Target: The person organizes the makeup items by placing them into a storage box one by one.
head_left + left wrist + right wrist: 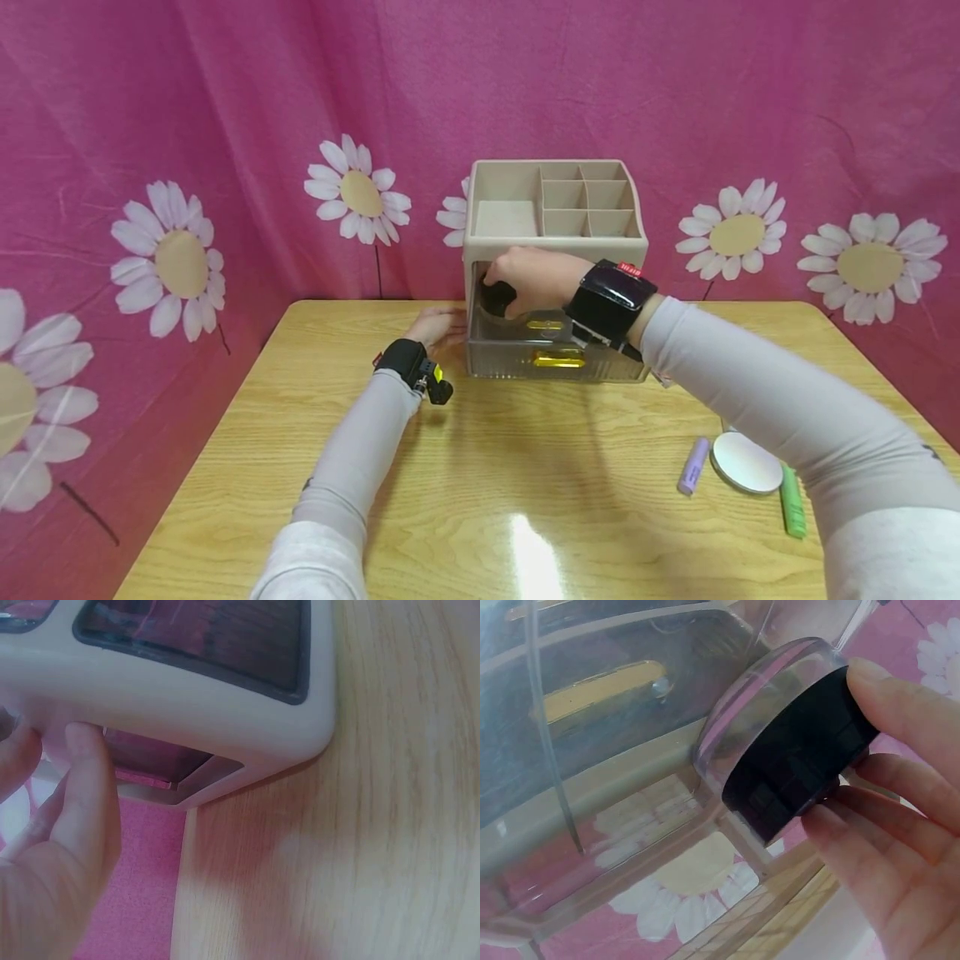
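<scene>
A beige desktop organizer (555, 244) with clear drawers stands at the back of the table. My right hand (543, 277) is at the left part of its front. Its thumb and fingers grip a round clear jar with a black lid (799, 754), mostly covered by the hand in the head view. In the right wrist view, the jar is tilted beside clear drawer panels, with a gold handle (604, 690) behind. My left hand (435, 325) reaches to the organizer's left side, fingers fairly straight; in the left wrist view a fingertip (82, 739) touches the side wall.
At the table's right lie a purple tube (693, 465), a white round disc (746, 462) and a green tube (792, 502), close to my right forearm. Open compartments (588, 196) divide the organizer's top. Pink flowered cloth (420, 75) hangs behind the table.
</scene>
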Demonstrator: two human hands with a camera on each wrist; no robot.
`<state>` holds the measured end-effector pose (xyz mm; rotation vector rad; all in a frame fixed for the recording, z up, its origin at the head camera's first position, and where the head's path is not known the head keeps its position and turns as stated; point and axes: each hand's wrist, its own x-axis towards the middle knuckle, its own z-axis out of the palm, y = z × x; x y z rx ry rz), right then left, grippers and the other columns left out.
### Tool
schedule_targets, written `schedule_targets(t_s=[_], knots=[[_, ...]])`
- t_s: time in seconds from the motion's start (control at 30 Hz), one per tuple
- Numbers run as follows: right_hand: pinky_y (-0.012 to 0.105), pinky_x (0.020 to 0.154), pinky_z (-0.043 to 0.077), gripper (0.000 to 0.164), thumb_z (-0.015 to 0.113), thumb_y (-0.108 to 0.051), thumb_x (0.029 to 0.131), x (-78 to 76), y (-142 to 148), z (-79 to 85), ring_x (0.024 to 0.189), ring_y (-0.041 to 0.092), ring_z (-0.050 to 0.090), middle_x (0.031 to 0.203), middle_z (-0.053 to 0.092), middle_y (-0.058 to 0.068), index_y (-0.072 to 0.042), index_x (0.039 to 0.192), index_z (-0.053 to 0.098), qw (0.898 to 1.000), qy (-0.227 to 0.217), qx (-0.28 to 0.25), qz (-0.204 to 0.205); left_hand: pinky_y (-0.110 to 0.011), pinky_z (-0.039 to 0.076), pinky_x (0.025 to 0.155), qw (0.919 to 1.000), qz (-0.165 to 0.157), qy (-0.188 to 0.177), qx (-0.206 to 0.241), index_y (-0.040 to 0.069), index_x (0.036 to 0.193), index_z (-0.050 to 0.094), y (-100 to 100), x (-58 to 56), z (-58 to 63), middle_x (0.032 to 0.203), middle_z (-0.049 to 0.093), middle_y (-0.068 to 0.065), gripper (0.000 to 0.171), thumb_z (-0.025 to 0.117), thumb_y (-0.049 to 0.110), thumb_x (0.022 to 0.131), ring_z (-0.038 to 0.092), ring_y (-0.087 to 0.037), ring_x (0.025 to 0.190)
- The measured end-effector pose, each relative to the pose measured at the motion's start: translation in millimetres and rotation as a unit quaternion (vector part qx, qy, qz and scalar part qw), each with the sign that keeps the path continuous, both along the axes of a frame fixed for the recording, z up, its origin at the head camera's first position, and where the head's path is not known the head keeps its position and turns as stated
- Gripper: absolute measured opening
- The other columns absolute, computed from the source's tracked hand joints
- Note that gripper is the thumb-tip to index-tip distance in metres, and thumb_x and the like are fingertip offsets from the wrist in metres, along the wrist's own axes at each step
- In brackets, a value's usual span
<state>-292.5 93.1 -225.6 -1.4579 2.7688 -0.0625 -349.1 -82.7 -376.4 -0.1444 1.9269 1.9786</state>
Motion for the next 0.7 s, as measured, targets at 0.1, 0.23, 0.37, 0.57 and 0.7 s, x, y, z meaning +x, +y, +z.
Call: schedule_targets(t_s=[0.1,0.23,0.37,0.57,0.7], knots=[[0.032,0.071,0.05,0.025,0.074,-0.001,0.068,1.3,0.9,0.3,0.076,0.02,0.056,0.086,0.065,0.009,0.003,0.092,0.066,1.0,0.009,-0.002,-0.001,-0.036,0.041,0.099,0.9999,-0.006,0.011,0.004,-0.005,0.135,0.039,0.7,-3.5,-5.0,0.131,0.047,-0.021,0.042,0.043,-0.003,0.092,0.048,-0.029,0.117],[0.033,0.07,0.049,0.019,0.073,0.0,0.069,2.6,1.9,0.2,0.075,0.02,0.055,0.083,0.064,0.008,0.002,0.087,0.066,1.0,0.025,0.001,0.0,-0.034,0.048,0.09,0.9986,-0.021,0.034,0.036,-0.004,0.131,0.045,-8.3,-44.2,-51.9,0.121,0.055,-0.019,0.042,0.051,-0.002,0.089,0.055,-0.027,0.108],[0.033,0.074,0.05,0.02,0.074,0.001,0.071,2.8,1.6,0.3,0.08,0.021,0.058,0.087,0.066,0.01,0.003,0.09,0.066,1.0,0.025,0.003,-0.003,-0.032,0.053,0.081,0.9972,-0.028,0.037,0.058,-0.003,0.126,0.05,-19.2,-90.7,-100.1,0.114,0.059,-0.018,0.042,0.058,-0.001,0.085,0.06,-0.026,0.099],[0.033,0.074,0.05,0.021,0.074,0.001,0.07,2.4,1.7,0.0,0.08,0.021,0.058,0.087,0.066,0.01,0.003,0.09,0.067,1.0,0.028,0.0,-0.006,-0.032,0.051,0.086,0.9975,-0.032,0.032,0.054,0.0,0.127,0.051,-17.1,-78.7,-86.3,0.117,0.058,-0.016,0.042,0.059,0.001,0.085,0.058,-0.025,0.103],[0.032,0.073,0.05,0.021,0.074,0.002,0.069,1.3,1.9,-1.1,0.079,0.021,0.057,0.086,0.065,0.009,0.003,0.089,0.067,0.999,0.031,-0.002,-0.006,-0.032,0.054,0.079,0.9961,-0.042,0.045,0.063,-0.003,0.122,0.054,-20.2,-95.5,-102.7,0.108,0.062,-0.017,0.039,0.06,0.001,0.084,0.061,-0.025,0.095]])
